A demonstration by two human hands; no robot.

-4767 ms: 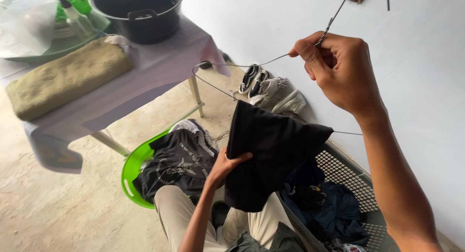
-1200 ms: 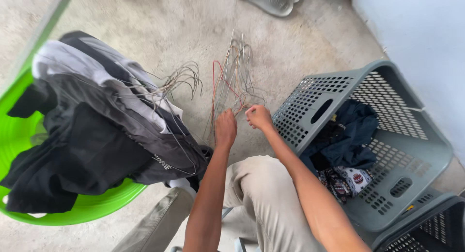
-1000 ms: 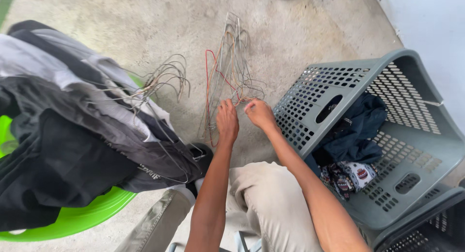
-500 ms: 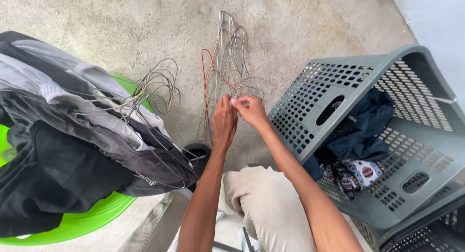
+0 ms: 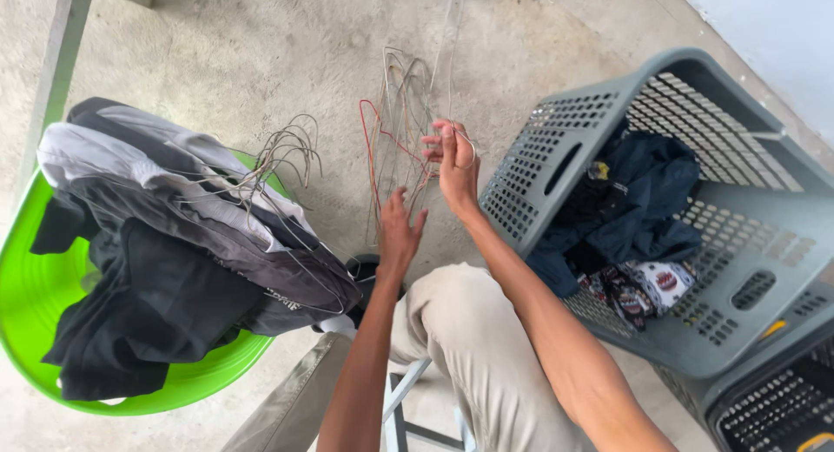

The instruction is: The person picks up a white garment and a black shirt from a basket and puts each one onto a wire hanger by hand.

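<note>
Step in hand, as I read it: pulling one hanger out of the loose bunch. Right hand (image 5: 456,161) is raised over the pile of wire hangers (image 5: 401,131) on the concrete floor (image 5: 217,44), grip closed, a thin wire loop caught around the fingers. Left hand (image 5: 398,230) sits lower, fingers spread, grip open and empty, at the near end of the pile, by the red hanger (image 5: 372,148)

Next move likely calls for the left hand to pin the bunch down while the right lifts straight up, since the hooks look tangled

Edges and room:
- grey laundry basket (image 5: 686,217) just right of the right hand, tipped toward the person, dark clothes (image 5: 647,200) inside; its rim limits any swing to the right
- green tub (image 5: 130,365) on the left, heaped with clothes already on hangers (image 5: 182,235), hooks sticking out toward the pile, a snag risk
- open floor beyond the pile, clearest way out is up and forward
- second basket (image 5: 782,400) at bottom right
</note>
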